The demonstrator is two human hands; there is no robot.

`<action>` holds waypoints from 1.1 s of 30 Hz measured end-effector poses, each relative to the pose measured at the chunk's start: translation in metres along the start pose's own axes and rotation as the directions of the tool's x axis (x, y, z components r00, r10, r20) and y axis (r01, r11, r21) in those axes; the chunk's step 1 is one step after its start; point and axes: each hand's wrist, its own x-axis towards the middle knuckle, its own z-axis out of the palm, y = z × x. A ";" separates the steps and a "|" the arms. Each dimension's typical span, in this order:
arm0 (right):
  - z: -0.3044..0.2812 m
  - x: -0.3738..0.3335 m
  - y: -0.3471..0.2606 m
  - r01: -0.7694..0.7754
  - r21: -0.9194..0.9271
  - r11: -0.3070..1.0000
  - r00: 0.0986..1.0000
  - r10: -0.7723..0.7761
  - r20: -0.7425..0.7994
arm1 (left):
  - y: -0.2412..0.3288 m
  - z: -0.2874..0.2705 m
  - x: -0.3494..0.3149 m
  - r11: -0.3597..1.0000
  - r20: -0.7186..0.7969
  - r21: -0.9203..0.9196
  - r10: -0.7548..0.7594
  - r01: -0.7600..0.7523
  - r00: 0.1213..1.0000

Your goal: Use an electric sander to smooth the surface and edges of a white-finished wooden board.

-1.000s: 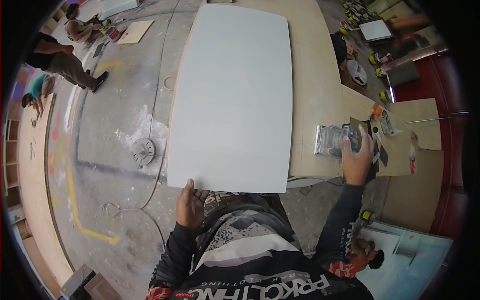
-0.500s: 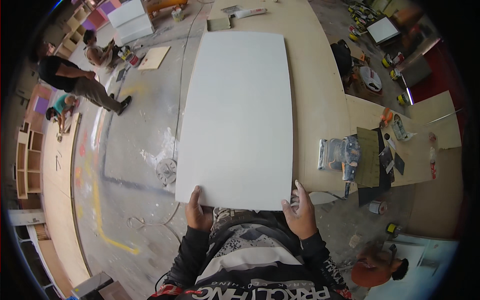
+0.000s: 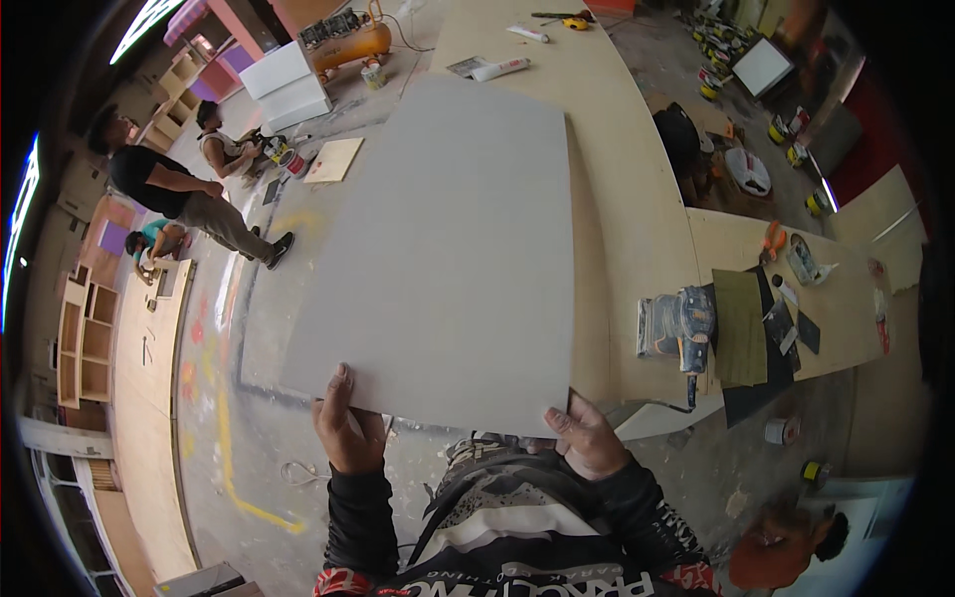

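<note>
A large pale grey-white board [image 3: 448, 249] is gripped at its near end between my two hands and reaches away over the left side of the plywood worktable [image 3: 637, 179]. My left hand [image 3: 348, 423] is closed on its near left corner, thumb on top and fingers beneath. At the near right corner my right hand [image 3: 587, 436] also clasps the board, thumb on the face, with the other fingers partly hidden. The board appears tilted, its left side hanging out over the floor. To its right an electric sander [image 3: 678, 326] rests on the table.
Sandpaper sheets [image 3: 739, 328] and orange-handled pliers [image 3: 773, 242] lie beyond the sander. Tubes [image 3: 499, 69] sit at the table's far end. On the left, a person in black [image 3: 159, 179] stands near others crouching. Another person [image 3: 776, 547] is close at lower right.
The board has tilted and swung left at its near end, and its face looks darker. Both my hands moved with it, the left one further left. My view has shifted slightly.
</note>
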 end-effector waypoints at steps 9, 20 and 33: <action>-0.016 0.030 0.053 -0.140 -0.503 0.853 0.988 0.157 -0.009 | 0.104 -0.006 0.062 0.472 0.168 -0.741 -0.558 0.478 0.812; -0.075 0.001 0.039 0.154 -0.899 0.411 0.977 -0.199 0.077 | 0.157 0.024 0.053 0.693 0.356 -0.663 -0.039 0.282 0.934; -0.058 -0.015 -0.082 0.148 -0.905 0.400 0.918 -0.395 -0.024 | 0.173 0.027 0.037 0.737 0.395 -0.627 0.022 0.252 0.918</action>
